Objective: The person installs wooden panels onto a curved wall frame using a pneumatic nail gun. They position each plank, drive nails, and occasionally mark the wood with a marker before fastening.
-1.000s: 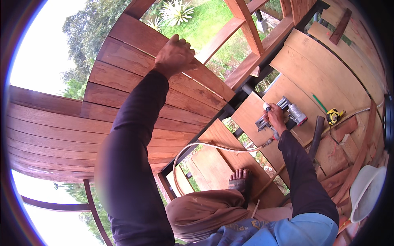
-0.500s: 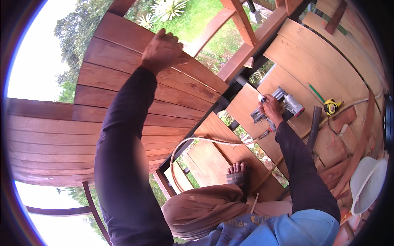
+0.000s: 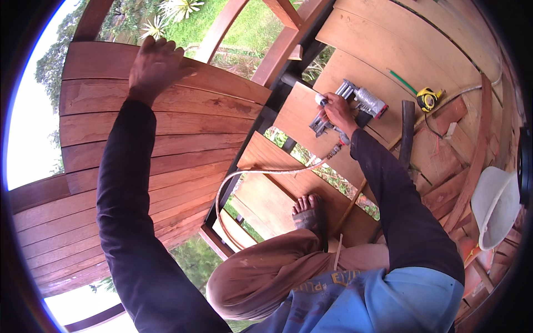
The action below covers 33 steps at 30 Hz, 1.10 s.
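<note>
My left hand [image 3: 155,69] rests at the upper edge of a reddish-brown plank [image 3: 222,86], its fingers curled over the rim. That plank tops a curved wall of several horizontal boards [image 3: 189,130]. My right hand [image 3: 338,112] closes around an air nail gun [image 3: 363,102], grey and silver with a red end, lying on the pale plank floor. A small white round piece [image 3: 321,100] shows by the right fingers; I cannot tell what it belongs to. A pale air hose [image 3: 261,171] joins the gun's lower end by a metal coupling.
Right of the gun lie a green pencil [image 3: 402,81], a yellow tape measure [image 3: 427,99] and a dark tube [image 3: 407,133]. Wood offcuts [image 3: 452,150] and a white hard hat [image 3: 493,208] are farther right. Gaps between floor planks show greenery below. My sandalled foot [image 3: 309,213] stands on a plank.
The view has shifted, so the wall and tools appear farther left. My left hand still holds the plank's edge, and my right hand is still on the nail gun.
</note>
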Each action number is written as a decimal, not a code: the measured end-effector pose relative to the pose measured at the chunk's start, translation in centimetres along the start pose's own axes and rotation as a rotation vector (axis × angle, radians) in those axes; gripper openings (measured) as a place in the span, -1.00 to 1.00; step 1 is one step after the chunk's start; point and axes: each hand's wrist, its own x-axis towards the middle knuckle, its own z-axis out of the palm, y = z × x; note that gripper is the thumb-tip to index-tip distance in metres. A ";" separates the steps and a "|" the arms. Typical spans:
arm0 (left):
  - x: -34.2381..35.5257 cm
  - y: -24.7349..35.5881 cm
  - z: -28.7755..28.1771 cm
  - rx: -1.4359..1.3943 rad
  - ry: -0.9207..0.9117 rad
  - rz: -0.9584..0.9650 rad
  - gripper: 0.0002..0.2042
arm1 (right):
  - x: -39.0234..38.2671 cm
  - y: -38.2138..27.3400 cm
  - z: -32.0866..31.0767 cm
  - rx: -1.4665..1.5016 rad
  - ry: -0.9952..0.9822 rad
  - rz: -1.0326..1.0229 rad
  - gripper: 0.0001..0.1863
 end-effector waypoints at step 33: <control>3.9 3.1 -7.2 -0.016 -0.069 -0.212 -0.62 | -1.3 -22.8 -16.1 -1.157 -0.095 -0.447 -0.70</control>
